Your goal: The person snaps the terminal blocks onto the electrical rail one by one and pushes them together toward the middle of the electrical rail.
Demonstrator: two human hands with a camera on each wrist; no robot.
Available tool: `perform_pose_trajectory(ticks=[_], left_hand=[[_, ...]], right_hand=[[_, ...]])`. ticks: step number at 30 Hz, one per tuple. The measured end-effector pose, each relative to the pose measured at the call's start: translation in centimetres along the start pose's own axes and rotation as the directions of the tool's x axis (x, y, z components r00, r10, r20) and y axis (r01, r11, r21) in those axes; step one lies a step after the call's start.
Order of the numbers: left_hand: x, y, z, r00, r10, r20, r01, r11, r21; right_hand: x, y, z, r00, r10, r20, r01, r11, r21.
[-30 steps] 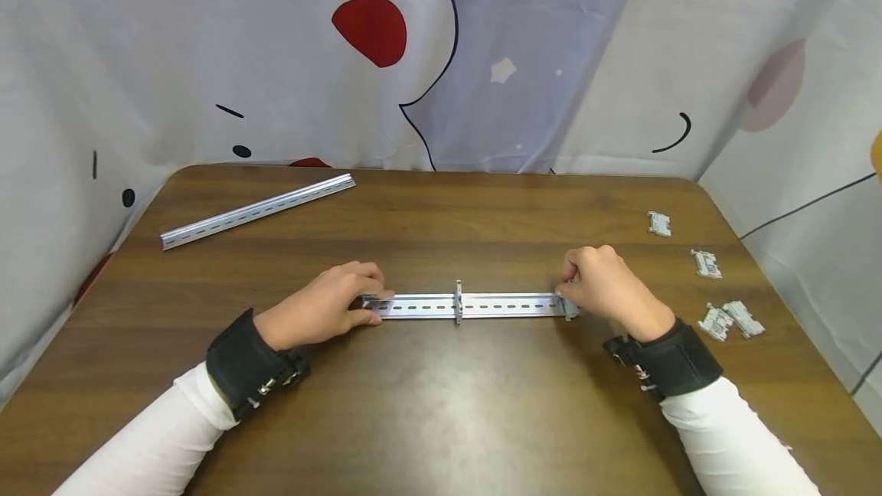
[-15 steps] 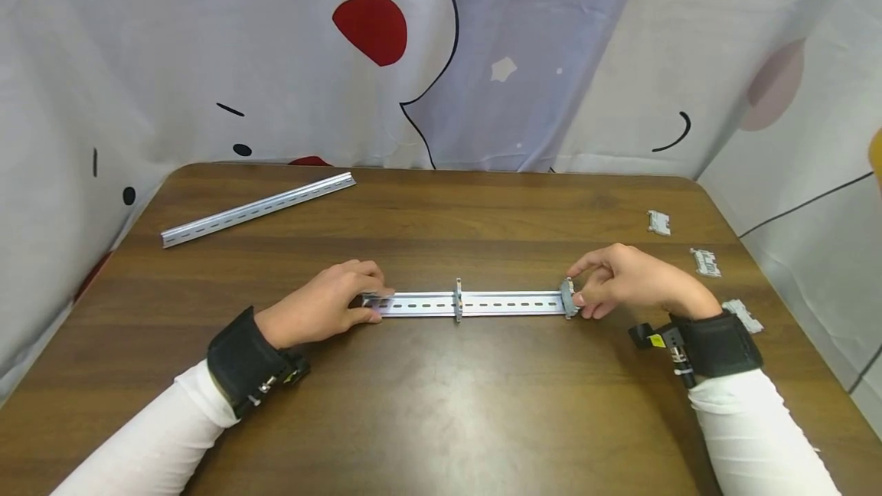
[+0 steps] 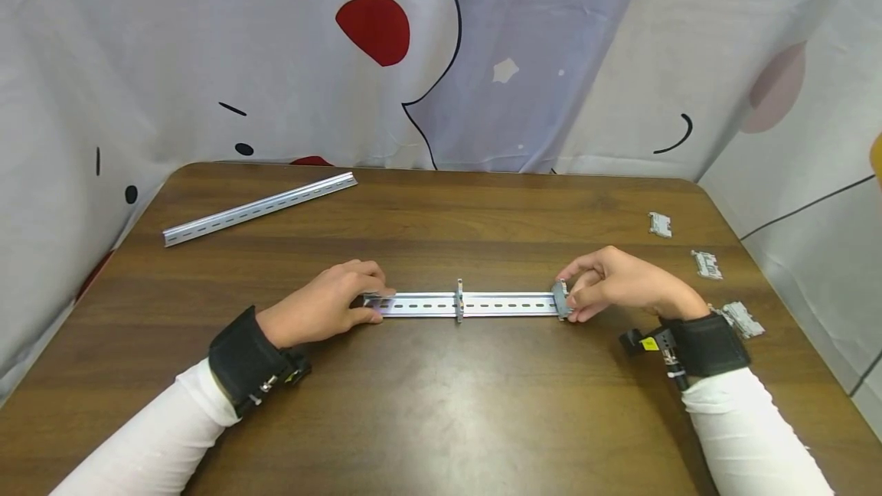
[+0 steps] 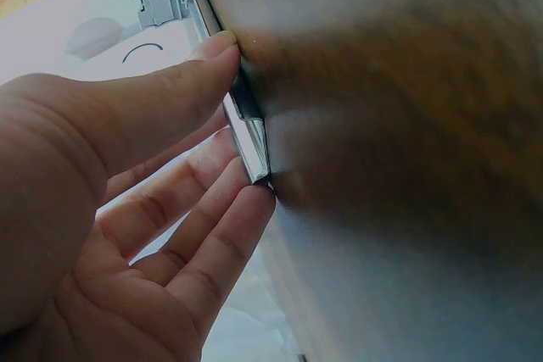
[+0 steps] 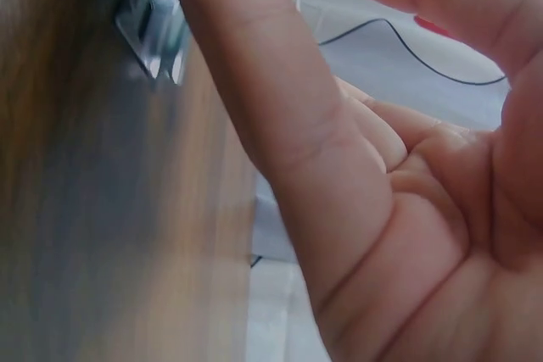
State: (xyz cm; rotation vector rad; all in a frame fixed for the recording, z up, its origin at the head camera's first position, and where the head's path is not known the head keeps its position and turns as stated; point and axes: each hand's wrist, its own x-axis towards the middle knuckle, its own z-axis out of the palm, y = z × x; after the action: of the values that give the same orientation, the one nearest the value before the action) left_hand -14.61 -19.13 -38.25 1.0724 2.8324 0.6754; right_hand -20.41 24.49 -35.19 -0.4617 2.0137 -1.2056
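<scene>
A slotted metal DIN rail [image 3: 506, 305] lies crosswise on the wooden table in the head view. Its left end is pinched by my left hand [image 3: 320, 303], thumb on the near edge, fingers on the far one; the left wrist view shows this rail end [image 4: 249, 143] between them. Midway along the rail, a thin terminal block [image 3: 459, 301] stands upright. My right hand [image 3: 616, 285] holds a grey terminal block [image 3: 561, 301] at the rail's right end, index finger at its top, thumb against its side. Fingers hide most of that block in the right wrist view.
Another DIN rail [image 3: 258, 209] lies slanted at the table's back left. Loose terminal blocks lie along the right side: one at the back [image 3: 659, 224], one lower [image 3: 706, 265], and a pair [image 3: 743, 320] partly behind my right wrist. A printed cloth [image 3: 524, 60] hangs behind the table.
My right hand has changed its hold, turning so that the thumb faces the block's side, and the block has shifted slightly left along the rail. My left hand has stayed put.
</scene>
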Motion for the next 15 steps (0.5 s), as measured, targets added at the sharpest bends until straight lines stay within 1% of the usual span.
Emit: perform_pose_trajectory(ticks=[15], left_hand=[[0.0, -0.1, 0.0, 1.0, -0.012, 0.007, 0.012, 1.0, -0.004]], right_hand=[[1.4, -0.3, 1.8, 0.999, -0.053, -0.003, 0.053, 0.997, 0.06]])
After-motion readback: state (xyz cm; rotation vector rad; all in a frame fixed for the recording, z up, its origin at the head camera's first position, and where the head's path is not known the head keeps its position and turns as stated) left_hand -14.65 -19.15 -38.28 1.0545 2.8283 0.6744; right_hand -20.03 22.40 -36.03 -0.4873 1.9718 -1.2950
